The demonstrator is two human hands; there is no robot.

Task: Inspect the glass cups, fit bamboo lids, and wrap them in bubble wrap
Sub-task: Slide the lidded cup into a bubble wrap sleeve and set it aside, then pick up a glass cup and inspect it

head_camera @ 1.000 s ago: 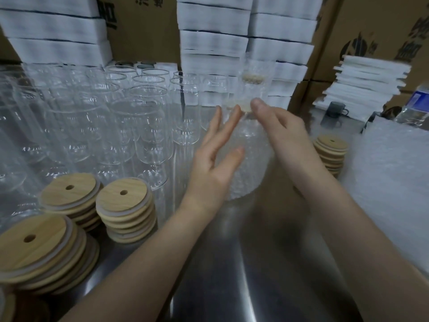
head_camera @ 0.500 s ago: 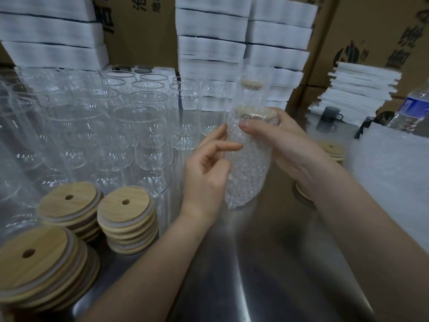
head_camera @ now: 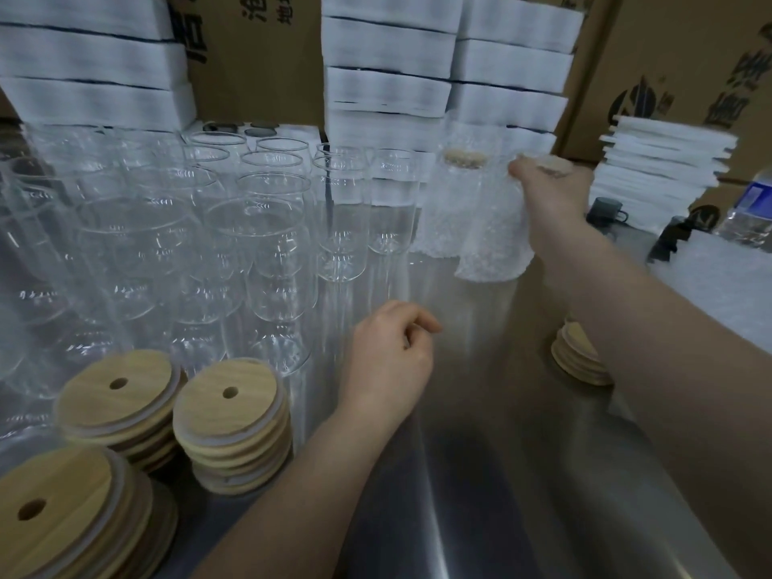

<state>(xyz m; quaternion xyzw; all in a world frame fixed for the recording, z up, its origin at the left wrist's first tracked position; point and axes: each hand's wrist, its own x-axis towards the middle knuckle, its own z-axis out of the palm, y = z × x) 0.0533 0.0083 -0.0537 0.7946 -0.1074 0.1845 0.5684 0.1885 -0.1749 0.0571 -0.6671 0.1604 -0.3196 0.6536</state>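
My right hand [head_camera: 547,194] grips the top of a bubble-wrapped glass cup [head_camera: 495,248] with a bamboo lid [head_camera: 553,167], held at the back of the steel table [head_camera: 480,474]. It is next to another wrapped, lidded cup [head_camera: 449,202] standing there. My left hand [head_camera: 388,353] hovers over the table's middle, fingers loosely curled, holding nothing. Several bare glass cups [head_camera: 259,244] crowd the left side. In front of them, at the lower left, are stacks of bamboo lids [head_camera: 232,424].
White foam stacks [head_camera: 388,77] and cardboard boxes [head_camera: 685,56] line the back. A pile of bubble wrap sheets [head_camera: 727,302] lies at the right, with a water bottle [head_camera: 752,211] and a dark mug [head_camera: 605,211] behind. A small lid stack [head_camera: 578,361] sits under my right forearm.
My right hand has carried the wrapped cup back and to the right, beside the other wrapped cup. My left hand has let go of it and drawn back towards me.
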